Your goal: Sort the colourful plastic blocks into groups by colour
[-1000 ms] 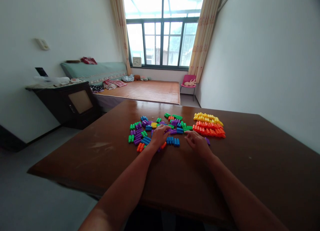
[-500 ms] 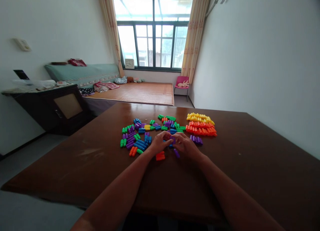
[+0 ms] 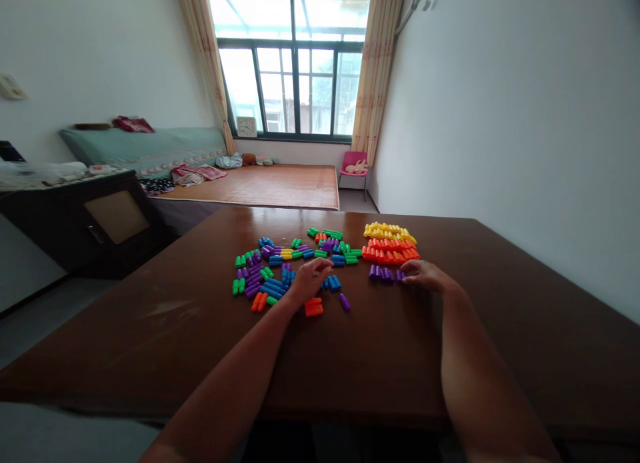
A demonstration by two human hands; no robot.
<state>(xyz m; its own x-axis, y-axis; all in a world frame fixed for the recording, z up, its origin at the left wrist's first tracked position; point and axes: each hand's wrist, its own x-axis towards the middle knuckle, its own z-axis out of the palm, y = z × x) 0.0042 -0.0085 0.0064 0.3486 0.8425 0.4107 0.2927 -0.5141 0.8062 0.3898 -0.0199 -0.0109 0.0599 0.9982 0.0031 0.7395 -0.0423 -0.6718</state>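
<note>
Purple pc (image 3: 401, 276) is clamped in R hand (image 3: 427, 276) fingers, at right end of purple row (image 3: 381, 273), near side of orange rows (image 3: 391, 253) on table (image 3: 380, 356). L hand (image 3: 310, 280) is held by blue pcs (image 3: 332, 283), farther left (fingers curled; whether anything's gripped can't be told).

Has two bare arms, uncovered from the lower edge of view to the fingertips. Narrows smoothly along the left forearm (image 3: 243, 376) and the right forearm (image 3: 475, 376), from a broad, rounded middle to a slimmer wrist. Ends in a bare left hand (image 3: 307, 280) and right hand (image 3: 429, 276), nails too small to make out. Shows dark shapes (image 3: 280, 443) low between the arms, too dim to tell clothing from shadow.
</note>
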